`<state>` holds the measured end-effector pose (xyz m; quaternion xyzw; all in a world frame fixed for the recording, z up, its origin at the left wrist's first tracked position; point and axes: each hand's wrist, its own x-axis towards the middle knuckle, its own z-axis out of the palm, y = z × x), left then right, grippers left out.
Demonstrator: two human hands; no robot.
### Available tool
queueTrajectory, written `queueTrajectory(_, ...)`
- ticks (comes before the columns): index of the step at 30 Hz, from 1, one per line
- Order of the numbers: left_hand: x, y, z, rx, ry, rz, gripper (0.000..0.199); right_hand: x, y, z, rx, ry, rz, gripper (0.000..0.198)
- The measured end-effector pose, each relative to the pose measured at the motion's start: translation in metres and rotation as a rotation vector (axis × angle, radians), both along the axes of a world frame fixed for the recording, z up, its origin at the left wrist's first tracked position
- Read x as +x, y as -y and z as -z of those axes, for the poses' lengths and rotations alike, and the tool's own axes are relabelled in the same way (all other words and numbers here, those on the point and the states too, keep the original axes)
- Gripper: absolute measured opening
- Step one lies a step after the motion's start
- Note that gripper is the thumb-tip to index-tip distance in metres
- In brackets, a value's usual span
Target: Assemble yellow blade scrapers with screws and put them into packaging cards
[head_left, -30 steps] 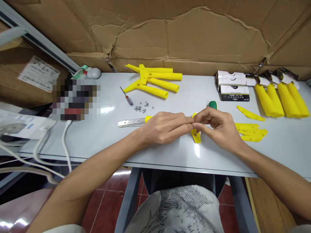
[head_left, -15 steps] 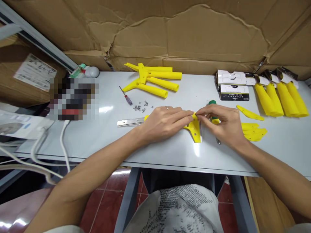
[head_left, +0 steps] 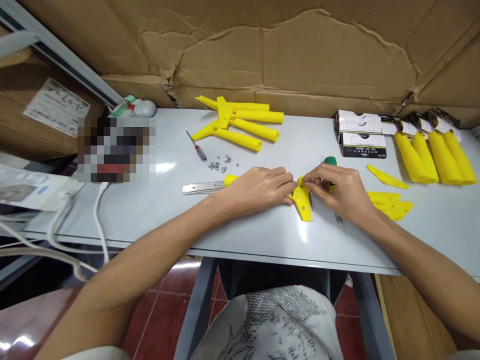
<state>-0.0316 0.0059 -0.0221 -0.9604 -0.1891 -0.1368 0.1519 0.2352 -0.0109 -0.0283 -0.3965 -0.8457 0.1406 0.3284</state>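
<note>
A yellow plastic scraper (head_left: 304,212) lies on the table with its wide head pointing toward me. A screw shows in the head, and a blade edge sticks out along its right side. My left hand (head_left: 258,192) is closed over the scraper's handle and holds it down; the handle's end shows at the left. With thumb and forefinger pinched, my right hand (head_left: 341,187) is at the far end of the head. Whatever is in that pinch is too small to make out. A green-and-yellow-handled screwdriver (head_left: 330,160) lies under my right hand, its tip showing below.
Metal blades (head_left: 202,187) and loose screws (head_left: 221,164) lie left, near a small screwdriver (head_left: 200,153). Several yellow scraper handles (head_left: 243,141) lie behind. Right are yellow cover pieces (head_left: 388,177), packaging cards (head_left: 363,145) and carded yellow handles (head_left: 427,162). A cardboard wall (head_left: 300,60) stands behind.
My left fingers have drawn back from the far end of the scraper's head, showing more of it. My right hand stays pinched at the same place. The view has shifted slightly.
</note>
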Motion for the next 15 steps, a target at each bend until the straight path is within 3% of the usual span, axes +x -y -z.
queueTrajectory(6,0.000,0.002,-0.004,0.135,0.096,0.057,0.030,0.000,0.000,-0.004,0.024,-0.038,0.037,0.011)
queueTrajectory(15,0.001,0.003,-0.010,0.229,0.207,0.023,0.014,0.001,0.003,-0.007,0.041,-0.122,0.138,0.002)
